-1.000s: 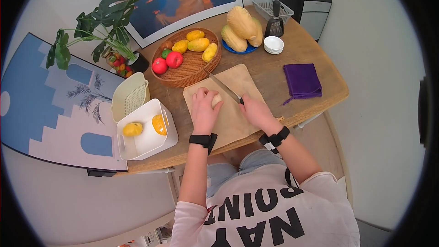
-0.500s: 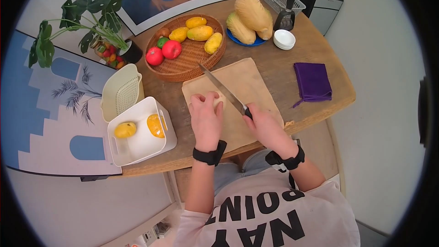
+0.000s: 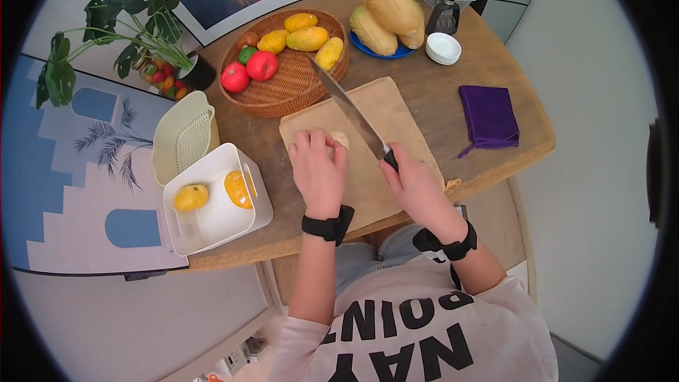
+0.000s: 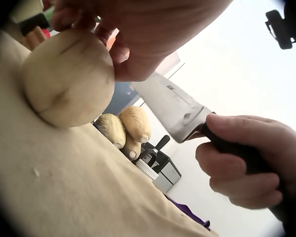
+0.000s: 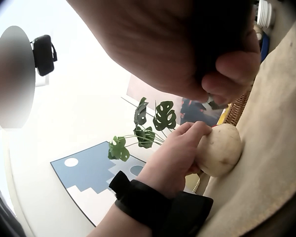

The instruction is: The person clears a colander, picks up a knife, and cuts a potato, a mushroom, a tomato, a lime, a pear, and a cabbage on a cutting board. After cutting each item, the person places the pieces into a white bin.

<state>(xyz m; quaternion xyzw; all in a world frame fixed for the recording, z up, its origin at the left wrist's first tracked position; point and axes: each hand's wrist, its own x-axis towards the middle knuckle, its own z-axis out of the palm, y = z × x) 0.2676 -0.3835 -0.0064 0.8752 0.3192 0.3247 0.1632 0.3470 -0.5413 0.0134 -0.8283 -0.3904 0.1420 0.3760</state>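
A pale, rounded root or vegetable (image 4: 69, 79) rests on a brown cloth or paper sheet (image 3: 382, 110), its near face flat-looking in the left wrist view. My left hand (image 3: 320, 173) grips it from the side with curled fingers, hiding most of it from the head view. My right hand (image 3: 422, 187) is wrapped round the black handle of a large knife (image 3: 353, 114). The blade is raised to the right of the vegetable, apart from it, tip toward the wicker basket. In the right wrist view the left hand (image 5: 175, 155) holds the vegetable (image 5: 221, 150).
Behind the sheet stands a wicker basket (image 3: 283, 99) with yellow and red produce. A white bin (image 3: 212, 230) holds yellow items at the left, beside a pale colander (image 3: 185, 131). Wrapped produce (image 3: 392, 7), white bowls (image 3: 443, 48) and a purple cloth (image 3: 489, 117) are to the right.
The knife has been lifted and swung away to the right of the vegetable, its tip higher in the head view. The left hand keeps its hold. The head view has shifted.
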